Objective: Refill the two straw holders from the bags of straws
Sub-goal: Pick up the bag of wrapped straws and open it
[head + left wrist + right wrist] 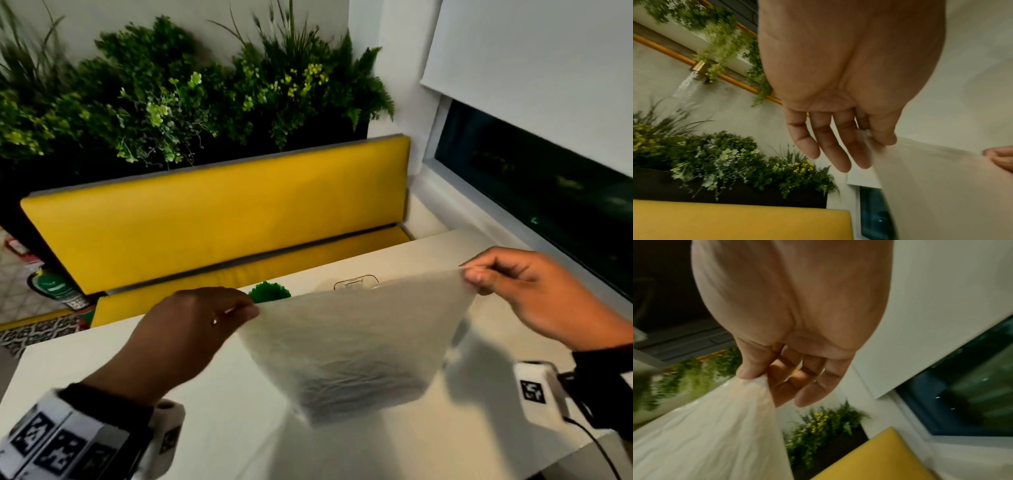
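Observation:
A translucent white plastic bag (pixel 352 339) hangs stretched between both hands above the white table (pixel 219 387). My left hand (pixel 236 310) pinches its left top corner between thumb and forefinger, the other fingers (pixel 830 151) hanging loose. My right hand (pixel 474 279) pinches the right top corner (pixel 754 381). The bag (pixel 941 186) looks flat; I cannot tell what it holds. Behind its top edge stand a holder full of green straws (pixel 269 291) and the rim of a clear holder (pixel 356 283), both mostly hidden by the bag.
A yellow bench (pixel 212 212) with greenery (pixel 191 89) above it runs along the table's far side. A dark window (pixel 534 192) under a white blind is on the right. A cable (pixel 596 445) trails from my right wrist over the table's near right edge.

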{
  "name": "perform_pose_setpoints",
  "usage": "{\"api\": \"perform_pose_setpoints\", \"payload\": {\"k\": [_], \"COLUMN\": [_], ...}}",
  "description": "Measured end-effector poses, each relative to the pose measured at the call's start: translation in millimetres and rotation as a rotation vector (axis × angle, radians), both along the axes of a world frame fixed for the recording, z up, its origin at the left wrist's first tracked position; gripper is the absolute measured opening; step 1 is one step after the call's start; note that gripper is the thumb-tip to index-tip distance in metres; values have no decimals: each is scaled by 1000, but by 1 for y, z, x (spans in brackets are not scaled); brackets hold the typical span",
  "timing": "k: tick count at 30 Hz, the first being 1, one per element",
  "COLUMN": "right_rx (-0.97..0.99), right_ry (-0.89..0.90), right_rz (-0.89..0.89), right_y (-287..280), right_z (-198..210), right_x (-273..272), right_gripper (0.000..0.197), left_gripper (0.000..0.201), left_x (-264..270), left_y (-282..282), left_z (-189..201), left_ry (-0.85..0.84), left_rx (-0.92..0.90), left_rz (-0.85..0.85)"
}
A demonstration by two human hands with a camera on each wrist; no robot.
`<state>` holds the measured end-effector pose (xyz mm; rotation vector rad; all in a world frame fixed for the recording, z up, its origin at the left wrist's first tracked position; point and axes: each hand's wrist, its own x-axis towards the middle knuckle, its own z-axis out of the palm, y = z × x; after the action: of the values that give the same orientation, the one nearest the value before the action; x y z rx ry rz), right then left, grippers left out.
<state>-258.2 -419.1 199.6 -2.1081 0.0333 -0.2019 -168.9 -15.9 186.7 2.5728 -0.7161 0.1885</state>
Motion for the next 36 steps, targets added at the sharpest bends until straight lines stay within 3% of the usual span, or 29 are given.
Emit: {"api": "perform_pose_setpoints", "payload": {"k": [1, 5, 8, 10, 12, 14, 17, 19, 20, 23, 24, 26, 29, 31, 33, 36], "right_rx": [-8, -166, -545, -644, -630, -583, -449, -380, -387, -367, -324, -252, -128, -66, -45, -181], "right_ry": [23, 101, 122, 241, 303, 338, 416, 455, 453, 397, 387, 357, 294, 263, 257, 223], "right_rz": [-6, 14, 87, 147, 165, 153, 181, 200, 213, 171, 135, 97, 106, 130, 163, 164], "right_y": [-6, -12, 14, 33, 43, 51, 65, 78, 84, 90, 90, 89, 90, 91, 90, 89], "right_z": [-2, 1, 14, 17, 11, 2, -13, -23, -29, -44, -46, -45, -36, -31, -31, -31], "right_x": [-2, -5, 8, 21, 30, 30, 21, 14, 13, 11, 11, 14, 16, 17, 21, 23], "right_gripper": [14, 17, 43, 34, 19, 20, 55, 68, 64, 22, 17, 16, 14, 14, 16, 23], "left_gripper": [54, 16, 12, 20, 39, 43, 33, 36, 37, 39, 37, 33, 35, 37, 33, 15], "left_x": [3, 9, 15, 22, 27, 26, 16, 12, 12, 15, 16, 8, -16, -22, -20, -25], "left_y": [2, -16, -31, -36, -38, -45, -55, -59, -59, -58, -59, -64, -80, -89, -94, -96], "left_z": [-1, 0, 5, 6, 2, -2, -10, -12, -13, -13, -11, -7, -11, -25, -36, -36], "left_ry": [24, 59, 53, 29, -66, -191, -228, -195, -196, -226, -264, -362, -512, -479, -437, -410], "left_rx": [6, 6, 31, 33, 52, 106, 96, 112, 119, 133, 149, 150, 171, 256, 305, 308], "left_rz": [13, -13, -91, -126, -125, -129, -108, -101, -100, -104, -86, -62, -302, -429, -436, -442]}}
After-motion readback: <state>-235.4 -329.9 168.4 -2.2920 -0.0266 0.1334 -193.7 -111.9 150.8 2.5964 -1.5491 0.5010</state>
